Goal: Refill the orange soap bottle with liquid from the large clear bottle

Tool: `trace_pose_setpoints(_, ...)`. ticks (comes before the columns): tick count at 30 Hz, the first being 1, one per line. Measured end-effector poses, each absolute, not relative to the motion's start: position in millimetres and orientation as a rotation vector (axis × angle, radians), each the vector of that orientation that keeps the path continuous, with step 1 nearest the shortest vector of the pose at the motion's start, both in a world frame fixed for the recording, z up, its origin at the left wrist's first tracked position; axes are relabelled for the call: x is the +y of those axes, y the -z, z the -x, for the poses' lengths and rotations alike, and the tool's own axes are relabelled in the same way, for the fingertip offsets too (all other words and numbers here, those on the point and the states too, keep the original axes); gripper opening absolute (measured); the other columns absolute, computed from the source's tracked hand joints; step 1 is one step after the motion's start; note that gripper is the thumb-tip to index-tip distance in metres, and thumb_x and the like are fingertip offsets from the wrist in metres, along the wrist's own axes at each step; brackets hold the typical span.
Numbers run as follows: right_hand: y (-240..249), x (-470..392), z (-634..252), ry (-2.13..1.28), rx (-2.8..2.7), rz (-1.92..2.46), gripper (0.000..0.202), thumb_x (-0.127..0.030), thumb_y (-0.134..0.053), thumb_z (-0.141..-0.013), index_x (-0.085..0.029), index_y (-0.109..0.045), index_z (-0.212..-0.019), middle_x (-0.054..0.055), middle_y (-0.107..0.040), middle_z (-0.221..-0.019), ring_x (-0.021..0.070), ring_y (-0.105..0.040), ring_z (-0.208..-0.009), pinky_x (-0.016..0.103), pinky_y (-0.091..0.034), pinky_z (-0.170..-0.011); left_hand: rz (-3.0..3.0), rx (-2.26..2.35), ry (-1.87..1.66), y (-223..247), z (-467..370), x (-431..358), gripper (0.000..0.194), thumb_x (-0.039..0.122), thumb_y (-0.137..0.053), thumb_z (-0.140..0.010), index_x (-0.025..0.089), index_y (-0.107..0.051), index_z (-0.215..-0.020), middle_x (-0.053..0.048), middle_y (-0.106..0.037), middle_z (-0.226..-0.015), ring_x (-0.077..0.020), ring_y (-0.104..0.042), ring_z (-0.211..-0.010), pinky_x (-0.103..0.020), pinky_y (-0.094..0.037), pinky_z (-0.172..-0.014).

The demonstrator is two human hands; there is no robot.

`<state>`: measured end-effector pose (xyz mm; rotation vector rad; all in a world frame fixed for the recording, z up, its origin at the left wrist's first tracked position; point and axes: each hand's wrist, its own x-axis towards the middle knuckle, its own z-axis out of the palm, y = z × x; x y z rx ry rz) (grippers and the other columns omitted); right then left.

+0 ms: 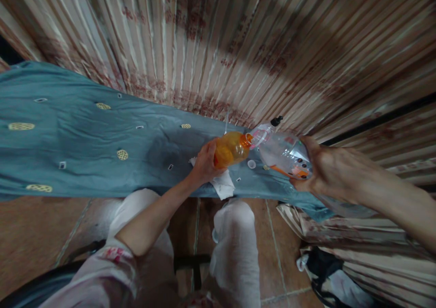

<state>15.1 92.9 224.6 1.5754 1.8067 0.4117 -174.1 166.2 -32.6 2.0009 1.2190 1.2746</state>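
My left hand (pixel 205 160) is wrapped round a small orange see-through bottle (pixel 235 146), its neck pointing right. In my right hand (pixel 318 165) is a large clear plastic bottle (pixel 284 156) with dark and orange marks on its label, tilted so its neck points left. The two bottle necks meet or nearly meet; whether they touch I cannot tell. Behind them a clear bottle's black top (pixel 276 121) shows, its body partly hidden. A small whitish cap (pixel 251 164) lies on the cloth below the necks. Under my left hand lies a white tissue or cloth (pixel 224 185), hanging over the front edge.
A blue-green patterned cloth (pixel 85 149) covers the long, narrow table. Pleated curtains (pixel 204 49) hang close behind and to the right. Below are my knees (pixel 235 226) and a tiled floor (pixel 279 253). A bag with dark straps (pixel 327 271) sits at lower right.
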Motion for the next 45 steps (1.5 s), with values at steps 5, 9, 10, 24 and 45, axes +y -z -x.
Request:
trace_pose_setpoints(5,-223.4,92.6,-17.1,-0.414,1.8,-1.564,0.057,-0.055,-0.044,-0.079,-0.01,-0.041,-0.115,0.01,-0.065,-0.063,0.0313,-0.067,-0.066,0.027,-0.029,-0.049,-2.01,1.221,-1.277,33.0,173.8,166.5,0.097,0.024,-0.078,-0.056,0.014,-0.029,-0.139,-0.02,-0.048,-0.134,-0.0351,-0.05,-0.123,-0.052,-0.04,-0.106)
trace_pose_setpoints(9,-223.6,92.0,-18.1,-0.441,1.839,-1.549,0.059,-0.054,-0.046,-0.078,-0.01,-0.042,-0.117,0.011,-0.066,-0.065,0.0317,-0.067,-0.066,0.028,-0.03,-0.05,-2.013,1.213,-1.277,32.5,173.8,166.4,0.096,0.025,-0.078,-0.057,0.013,-0.029,-0.139,-0.02,-0.049,-0.134,-0.0359,-0.05,-0.123,-0.053,-0.04,-0.105)
trace_pose_setpoints(10,-223.9,91.9,-17.9,-0.44,1.844,-1.55,0.058,-0.053,-0.046,-0.079,-0.01,-0.042,-0.116,0.011,-0.066,-0.065,0.0318,-0.068,-0.067,0.028,-0.03,-0.05,-2.013,1.211,-1.28,32.3,173.8,166.4,0.096,0.025,-0.078,-0.057,0.013,-0.029,-0.139,-0.02,-0.049,-0.134,-0.0361,-0.05,-0.123,-0.053,-0.04,-0.105)
trace_pose_setpoints(24,-224.7,91.1,-16.6,-0.418,1.841,-1.564,0.058,-0.052,-0.045,-0.079,-0.009,-0.043,-0.118,0.013,-0.066,-0.066,0.0326,-0.068,-0.068,0.029,-0.031,-0.051,-1.988,1.235,-1.243,29.8,174.0,165.7,0.096,0.024,-0.079,-0.055,0.009,-0.032,-0.138,-0.022,-0.049,-0.133,-0.0366,-0.05,-0.123,-0.051,-0.041,-0.106)
trace_pose_setpoints(45,-224.7,92.1,-18.4,-0.418,1.832,-1.569,0.054,-0.053,-0.042,-0.08,-0.011,-0.043,-0.114,0.011,-0.066,-0.066,0.0319,-0.068,-0.068,0.029,-0.031,-0.052,-1.997,1.211,-1.265,33.3,173.9,166.8,0.097,0.027,-0.079,-0.056,0.016,-0.028,-0.139,-0.019,-0.048,-0.134,-0.0361,-0.049,-0.123,-0.053,-0.04,-0.105)
